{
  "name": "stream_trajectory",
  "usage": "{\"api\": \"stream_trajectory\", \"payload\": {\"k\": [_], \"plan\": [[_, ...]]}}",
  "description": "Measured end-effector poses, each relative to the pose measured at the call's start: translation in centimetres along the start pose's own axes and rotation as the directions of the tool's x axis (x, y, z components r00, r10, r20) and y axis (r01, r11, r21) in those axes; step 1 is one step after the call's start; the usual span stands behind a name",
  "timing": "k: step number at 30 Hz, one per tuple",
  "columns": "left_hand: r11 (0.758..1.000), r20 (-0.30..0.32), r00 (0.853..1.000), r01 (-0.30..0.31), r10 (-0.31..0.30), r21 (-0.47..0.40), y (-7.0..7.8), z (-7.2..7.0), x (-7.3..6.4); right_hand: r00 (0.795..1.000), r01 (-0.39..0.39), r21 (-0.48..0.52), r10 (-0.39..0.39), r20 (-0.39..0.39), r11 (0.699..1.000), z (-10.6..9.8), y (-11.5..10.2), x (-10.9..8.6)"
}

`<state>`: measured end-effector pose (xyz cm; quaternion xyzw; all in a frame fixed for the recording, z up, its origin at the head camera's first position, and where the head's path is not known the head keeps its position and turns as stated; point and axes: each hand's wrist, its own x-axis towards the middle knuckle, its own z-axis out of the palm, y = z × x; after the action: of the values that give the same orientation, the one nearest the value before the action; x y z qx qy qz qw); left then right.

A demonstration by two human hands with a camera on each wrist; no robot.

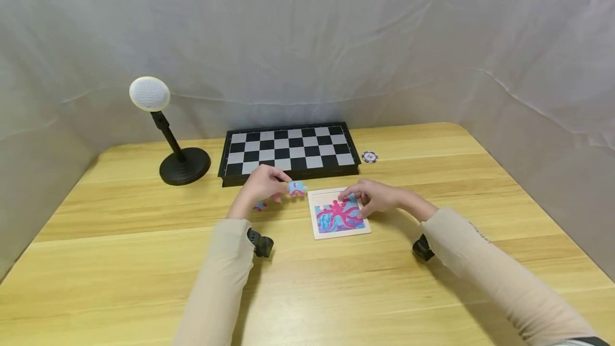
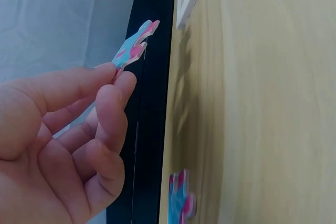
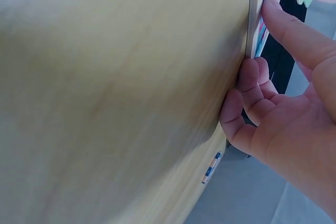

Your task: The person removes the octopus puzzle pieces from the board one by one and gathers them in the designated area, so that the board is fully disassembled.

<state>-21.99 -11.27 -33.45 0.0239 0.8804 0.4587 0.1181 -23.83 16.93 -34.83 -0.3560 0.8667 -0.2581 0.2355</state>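
My left hand [image 1: 264, 183] pinches a blue-and-pink jigsaw piece [image 1: 297, 188] between thumb and fingertips, raised over the table just left of the puzzle tray [image 1: 314, 231]. The held piece [image 2: 131, 48] shows its knobs and notches from the side in the left wrist view. Set in the pale tray is a pink octopus picture [image 1: 336, 215], with a bare strip along its upper part. My right hand [image 1: 375, 196] rests on the tray's right side. Its thumb [image 3: 286, 22] touches the picture, while other fingers bend beside the tray's edge; the index fingertip is hidden in the right wrist view.
Loose jigsaw pieces, one of them blue and pink [image 1: 260, 206], lie under my left hand. A black-and-white chessboard [image 1: 295, 148] stands behind the tray, with a poker chip [image 1: 369, 157] at its right. At back left is a round-headed lamp [image 1: 184, 165]; a white curtain [image 1: 307, 41] surrounds the table.
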Motion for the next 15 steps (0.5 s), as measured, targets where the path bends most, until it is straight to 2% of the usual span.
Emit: {"api": "stream_trajectory", "payload": {"k": [9, 15], "plan": [[1.0, 0.015, 1.0, 0.003, -0.003, 0.0, -1.3, -1.3, -0.3, 1.0, 0.019, 0.007, -0.019, -0.006, 1.0, -0.1, 0.1, 0.1], [0.999, 0.016, 0.999, 0.031, -0.031, -0.019, -2.2, -1.8, -0.5, 1.0, 0.007, -0.001, -0.007, -0.025, 1.0, -0.1, 0.2, 0.2]]}}
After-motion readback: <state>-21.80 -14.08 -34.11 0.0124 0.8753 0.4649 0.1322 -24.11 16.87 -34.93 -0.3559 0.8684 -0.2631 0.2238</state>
